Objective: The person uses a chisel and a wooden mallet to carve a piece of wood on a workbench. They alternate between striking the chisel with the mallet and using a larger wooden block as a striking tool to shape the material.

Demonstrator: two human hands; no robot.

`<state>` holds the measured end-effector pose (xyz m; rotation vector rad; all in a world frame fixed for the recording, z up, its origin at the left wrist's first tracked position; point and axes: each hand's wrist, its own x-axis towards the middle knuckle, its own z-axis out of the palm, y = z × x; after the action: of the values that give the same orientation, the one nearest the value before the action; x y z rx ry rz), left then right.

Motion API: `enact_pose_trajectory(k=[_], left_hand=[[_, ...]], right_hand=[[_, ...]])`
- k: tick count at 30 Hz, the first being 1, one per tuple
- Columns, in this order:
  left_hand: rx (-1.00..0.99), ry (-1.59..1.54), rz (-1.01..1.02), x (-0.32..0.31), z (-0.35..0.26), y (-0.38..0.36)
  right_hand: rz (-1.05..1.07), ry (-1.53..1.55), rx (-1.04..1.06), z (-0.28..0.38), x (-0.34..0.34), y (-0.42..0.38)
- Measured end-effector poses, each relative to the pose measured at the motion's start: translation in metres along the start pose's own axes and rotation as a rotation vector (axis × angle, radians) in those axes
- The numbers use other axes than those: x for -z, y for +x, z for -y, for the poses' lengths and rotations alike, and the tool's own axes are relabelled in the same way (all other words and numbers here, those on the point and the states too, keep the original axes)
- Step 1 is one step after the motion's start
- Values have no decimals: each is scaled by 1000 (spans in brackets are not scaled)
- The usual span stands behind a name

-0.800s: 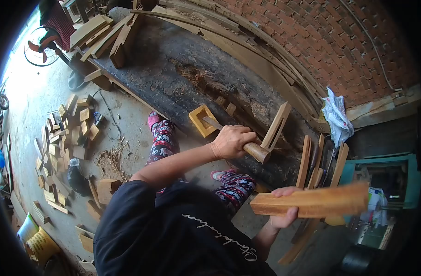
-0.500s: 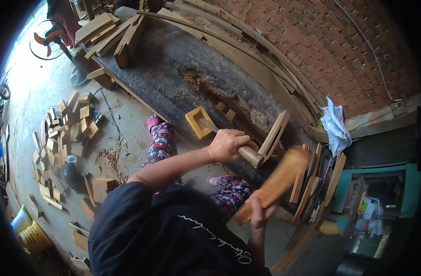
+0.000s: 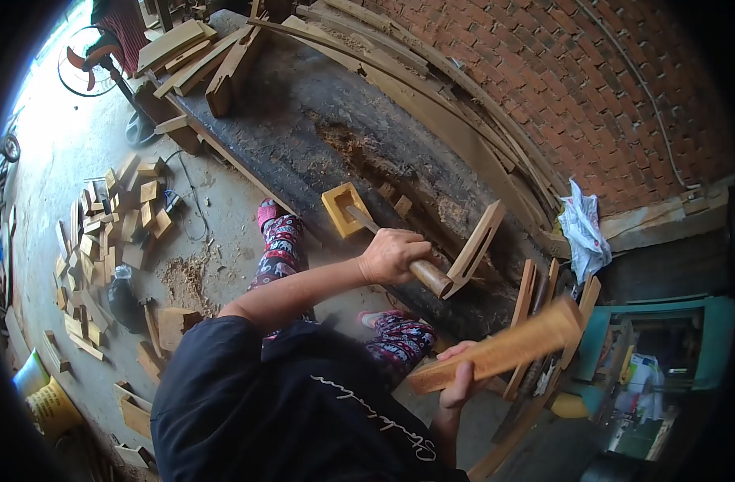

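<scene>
Swung back from the chisel (image 3: pixel 432 277) since the frame just before, the wooden bat (image 3: pixel 500 347) now slants up to the right, its far end blurred and apart from the chisel's handle. Farthest left, the fan (image 3: pixel 90 58) stands beyond a scatter of wood offcuts (image 3: pixel 131 226) on the concrete floor (image 3: pixel 215 185), with a black bag (image 3: pixel 125 301) at their edge and shavings (image 3: pixel 187 285) to its right. Next comes the yellowish block (image 3: pixel 342 222), on the near side of the dark workbench (image 3: pixel 263 88); the chisel's blade reaches into its hollow. The left hand (image 3: pixel 396 255) is closed firmly round the chisel, whose handle end sticks out to the right, close to a slotted wooden piece (image 3: pixel 476 249). Farther right, the right hand (image 3: pixel 457 381) grips the near end of the bat, thumb across its face and fingers curled behind. Past the bat are upright wood strips (image 3: pixel 521 325), a crumpled white bag (image 3: pixel 583 233) and a teal-framed cabinet (image 3: pixel 596 341).
</scene>
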<state>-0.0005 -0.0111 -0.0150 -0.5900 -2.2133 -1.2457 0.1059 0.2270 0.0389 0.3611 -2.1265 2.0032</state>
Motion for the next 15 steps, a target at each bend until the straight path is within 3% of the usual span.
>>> enact_pose_trajectory(k=[3, 5, 9, 15], left_hand=[[12, -21, -5, 0, -7, 1], [10, -39, -12, 0, -12, 1], [-13, -59, -58, 9, -19, 4], [-103, -41, -81, 10, -24, 16]], right_hand=[[190, -150, 153, -18, 3, -5], [267, -205, -121, -43, 10, -22], [216, 0, -174, -23, 8, -15], [225, -86, -58, -17, 6, -6]])
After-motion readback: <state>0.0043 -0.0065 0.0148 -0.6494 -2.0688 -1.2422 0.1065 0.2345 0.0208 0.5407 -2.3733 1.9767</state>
